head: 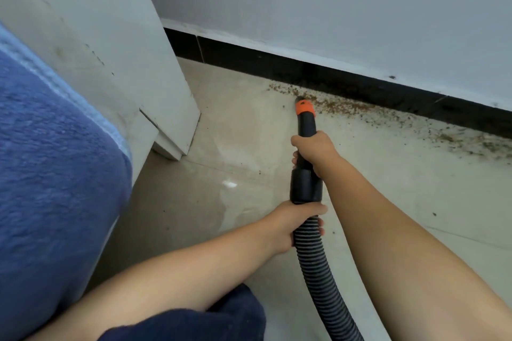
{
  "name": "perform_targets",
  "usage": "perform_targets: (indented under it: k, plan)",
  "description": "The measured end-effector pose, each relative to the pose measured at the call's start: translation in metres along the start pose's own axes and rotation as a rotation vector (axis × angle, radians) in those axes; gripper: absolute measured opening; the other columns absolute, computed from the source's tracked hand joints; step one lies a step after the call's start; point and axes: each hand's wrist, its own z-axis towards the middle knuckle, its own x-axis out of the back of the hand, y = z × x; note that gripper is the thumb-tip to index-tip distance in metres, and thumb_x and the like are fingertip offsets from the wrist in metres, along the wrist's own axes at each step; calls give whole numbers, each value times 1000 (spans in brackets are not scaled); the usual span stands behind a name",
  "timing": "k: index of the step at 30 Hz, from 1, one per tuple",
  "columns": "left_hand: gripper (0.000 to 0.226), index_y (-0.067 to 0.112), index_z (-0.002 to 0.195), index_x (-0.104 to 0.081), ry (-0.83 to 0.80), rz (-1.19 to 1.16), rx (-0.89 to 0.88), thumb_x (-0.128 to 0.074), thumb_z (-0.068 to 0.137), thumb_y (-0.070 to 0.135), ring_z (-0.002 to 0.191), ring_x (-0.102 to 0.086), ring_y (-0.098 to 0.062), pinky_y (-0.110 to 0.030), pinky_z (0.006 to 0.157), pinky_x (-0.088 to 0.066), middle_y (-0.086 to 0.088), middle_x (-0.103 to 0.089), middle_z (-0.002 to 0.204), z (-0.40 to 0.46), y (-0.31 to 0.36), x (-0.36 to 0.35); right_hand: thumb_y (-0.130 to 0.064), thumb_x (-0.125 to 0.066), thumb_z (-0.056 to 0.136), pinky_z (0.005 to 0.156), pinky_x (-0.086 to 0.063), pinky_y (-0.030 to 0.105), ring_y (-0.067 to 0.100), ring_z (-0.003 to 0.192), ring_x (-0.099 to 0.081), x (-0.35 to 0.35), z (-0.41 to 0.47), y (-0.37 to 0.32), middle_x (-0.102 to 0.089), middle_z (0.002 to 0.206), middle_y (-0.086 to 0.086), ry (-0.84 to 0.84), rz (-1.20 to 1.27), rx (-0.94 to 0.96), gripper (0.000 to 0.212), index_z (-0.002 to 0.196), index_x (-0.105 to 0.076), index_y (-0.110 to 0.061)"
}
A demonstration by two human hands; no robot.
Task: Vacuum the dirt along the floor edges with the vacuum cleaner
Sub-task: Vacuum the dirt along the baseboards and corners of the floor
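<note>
The right hand (pixel 314 151) is wrapped around the stiff black tube of the vacuum nozzle (pixel 304 115), whose orange tip rests at the left part of the brown dirt (pixel 340 104) lying along the dark skirting (pixel 360 83), and the left hand (pixel 293 223) is closed around the ribbed hose (pixel 315 263) just behind the black cuff. The rigid tube is probably light and easy to aim, so it is the good place for steering, while the hose looks flexible and springy and may pull back, which the rear hand can control. No brand, label or writing can be read on the tool.
</note>
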Motion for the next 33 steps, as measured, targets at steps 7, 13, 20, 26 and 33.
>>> perform_targets:
  k: [7,13,20,26,33]
  plan:
    - [18,4,103,-57,29,-160,17,-66,87,7,73,-60,-24,-28,60,-53,-14,-60,87,-3,-21,-8,-9,-57,85,44,-48,26,18,44,-52,-14,-19,3,-55,65,9,-235,-171,41,28,111,-46,-7]
    - [12,3,94,-57,-45,-67,53,-66,86,3,55,-56,-17,-23,51,-52,-9,-57,68,-5,-20,-13,-7,-57,86,48,-49,30,22,46,-52,12,-18,12,-53,63,12,-55,-38,-17,24,107,-46,-3]
    - [14,6,95,-58,-92,55,84,-68,86,6,58,-59,-17,-22,51,-53,-7,-58,67,-9,-26,-21,-8,-59,85,54,-51,32,21,47,-55,41,-21,30,-55,63,11,45,75,-81,23,105,-47,-3]
    - [19,3,100,-59,-31,-21,81,-69,84,5,59,-59,-20,-29,58,-53,-10,-60,71,-12,-33,-23,-8,-60,84,46,-51,28,16,41,-55,27,-28,24,-56,62,10,-168,4,-48,18,98,-48,-8]
    - [12,6,91,-57,-66,138,125,-67,86,5,59,-58,-18,-25,54,-53,-7,-58,67,-4,-17,-36,-6,-58,87,50,-48,30,21,46,-51,56,-17,30,-52,62,12,40,160,-56,18,99,-46,-2]
